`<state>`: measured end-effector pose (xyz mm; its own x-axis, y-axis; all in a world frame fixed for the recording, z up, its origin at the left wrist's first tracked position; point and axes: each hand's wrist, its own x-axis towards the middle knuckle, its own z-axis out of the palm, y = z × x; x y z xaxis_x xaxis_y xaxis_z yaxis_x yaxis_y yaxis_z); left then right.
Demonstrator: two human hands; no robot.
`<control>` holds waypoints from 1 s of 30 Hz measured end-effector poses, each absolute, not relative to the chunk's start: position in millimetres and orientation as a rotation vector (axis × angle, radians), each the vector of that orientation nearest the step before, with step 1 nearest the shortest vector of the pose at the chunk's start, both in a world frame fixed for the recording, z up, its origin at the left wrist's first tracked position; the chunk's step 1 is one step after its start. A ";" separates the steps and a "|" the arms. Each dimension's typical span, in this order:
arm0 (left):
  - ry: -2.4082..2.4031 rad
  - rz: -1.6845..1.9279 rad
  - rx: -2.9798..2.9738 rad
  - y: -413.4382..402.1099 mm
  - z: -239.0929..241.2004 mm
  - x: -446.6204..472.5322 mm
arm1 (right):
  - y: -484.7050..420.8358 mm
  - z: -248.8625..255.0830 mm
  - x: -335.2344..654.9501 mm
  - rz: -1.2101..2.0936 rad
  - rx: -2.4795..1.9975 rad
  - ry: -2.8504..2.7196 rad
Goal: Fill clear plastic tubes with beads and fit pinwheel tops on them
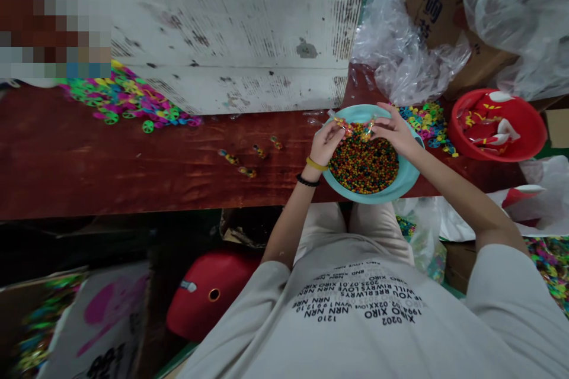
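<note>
A light-blue basin [411, 174] full of small multicoloured balls [364, 166] stands at the table's front edge. Over its left rim, my left hand [326, 141] is closed, its fingertips pinching a small clear plastic piece [341, 123] with coloured bits in it. On the opposite side my right hand [395, 131] pinches a similar small clear piece [367, 130] with yellow and orange bits. Both pieces are held just above the balls, a short gap apart; their exact kind is too small to tell. Several small filled pieces [246, 172] lie on the table to the left.
A large white box [240, 29] stands behind the basin. Colourful plastic wheeled parts [133, 100] are heaped at left, with another pile [427, 121] right of the basin. A red basin [498, 154], clear plastic bags [400, 41] and a cardboard box [444, 12] are at right. A red stool [200, 296] sits below.
</note>
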<state>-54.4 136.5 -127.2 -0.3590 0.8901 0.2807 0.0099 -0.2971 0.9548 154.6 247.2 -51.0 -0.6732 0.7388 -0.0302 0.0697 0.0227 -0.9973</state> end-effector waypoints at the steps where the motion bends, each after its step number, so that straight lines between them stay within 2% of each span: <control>1: 1.296 1.773 1.207 133.6 -123.7 -53.6 | 246.9 -46.4 152.2 1.718 -0.800 -1.754; 6: 1.446 2.024 1.247 83.2 -97.8 -60.4 | 239.3 -16.3 129.9 1.780 -0.606 -1.782; 10: 1.604 2.001 1.194 6.7 -90.0 -70.7 | 218.8 -4.5 87.7 1.783 -0.485 -2.063; 14: 1.762 1.859 1.130 -73.5 -105.2 -69.7 | 182.4 -7.2 20.0 1.729 -0.279 -2.328; 20: 1.831 1.777 0.805 -162.4 -136.7 -58.1 | 147.1 -13.1 -102.9 1.256 -0.037 -2.620; 24: 1.798 1.833 0.602 -186.7 -142.0 -51.4 | 150.4 -38.8 -167.1 0.921 -0.209 -2.805; 30: 1.656 1.988 0.346 -191.1 -144.1 -43.6 | 150.7 -81.9 -188.4 0.706 -0.395 -3.090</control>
<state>-43.6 -191.1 -144.1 -0.8296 0.5423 -0.1332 -0.2289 -0.1126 0.9669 -188.4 150.7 -81.9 -0.9681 0.2271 -0.1056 0.2505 0.8719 -0.4208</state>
